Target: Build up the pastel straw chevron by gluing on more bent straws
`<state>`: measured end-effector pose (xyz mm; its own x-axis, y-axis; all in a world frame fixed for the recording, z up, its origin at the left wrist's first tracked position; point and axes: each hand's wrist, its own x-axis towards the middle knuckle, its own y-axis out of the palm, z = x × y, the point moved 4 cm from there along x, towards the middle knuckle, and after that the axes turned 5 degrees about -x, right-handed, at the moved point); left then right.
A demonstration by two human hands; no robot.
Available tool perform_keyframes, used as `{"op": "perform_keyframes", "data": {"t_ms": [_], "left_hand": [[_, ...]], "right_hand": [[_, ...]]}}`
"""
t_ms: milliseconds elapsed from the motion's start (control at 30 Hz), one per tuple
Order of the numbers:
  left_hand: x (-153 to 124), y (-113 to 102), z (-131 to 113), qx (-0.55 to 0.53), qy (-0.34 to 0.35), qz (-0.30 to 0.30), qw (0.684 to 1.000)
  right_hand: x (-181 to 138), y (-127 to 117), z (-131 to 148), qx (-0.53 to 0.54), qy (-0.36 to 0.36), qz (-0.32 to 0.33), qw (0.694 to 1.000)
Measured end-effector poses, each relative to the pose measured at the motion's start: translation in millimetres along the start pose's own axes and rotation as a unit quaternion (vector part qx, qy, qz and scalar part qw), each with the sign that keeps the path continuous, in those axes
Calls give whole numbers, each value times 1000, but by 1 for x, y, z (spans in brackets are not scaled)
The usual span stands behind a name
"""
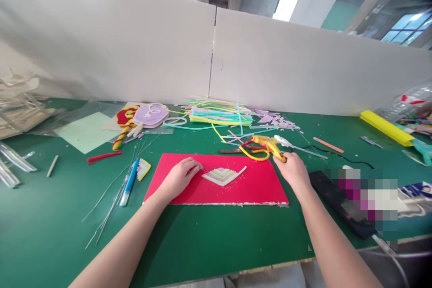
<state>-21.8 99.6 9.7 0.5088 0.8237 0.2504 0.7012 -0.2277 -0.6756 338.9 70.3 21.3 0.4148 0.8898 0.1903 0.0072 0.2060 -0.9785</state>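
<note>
My left hand [185, 173] is over the red board [189, 195], its fingers closed together at the left end of a fan of pastel strips [222, 176]. Whatever those fingertips pinch, if anything, is hidden. The strips lie nested in V shapes, with one longer pale strip running up to the right. My right hand [293, 166] grips the handle of a yellow hot glue gun [266, 142], held over the board's upper right corner and pointing left. Scissors [258, 158] with red and yellow handles lie just under the glue gun, blades to the left.
Behind the board is a pile of pastel strips [219, 114] with cut bits [278, 121]. To the left lie thin wires [113, 198], a blue pen-like tool [130, 182] and a purple lollipop-like craft [150, 116]. A black box [337, 202] sits right; a white partition [286, 67] stands behind.
</note>
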Motion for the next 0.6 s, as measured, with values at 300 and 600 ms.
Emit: {"op": "perform_keyframes", "data": {"t_ms": [300, 600], "left_hand": [[1, 0, 3, -17, 0, -1, 1000], [0, 1, 4, -16, -11, 6, 1000]], "right_hand": [[35, 1, -10, -28, 35, -11, 999], [40, 15, 57, 43, -256, 56, 964]]}}
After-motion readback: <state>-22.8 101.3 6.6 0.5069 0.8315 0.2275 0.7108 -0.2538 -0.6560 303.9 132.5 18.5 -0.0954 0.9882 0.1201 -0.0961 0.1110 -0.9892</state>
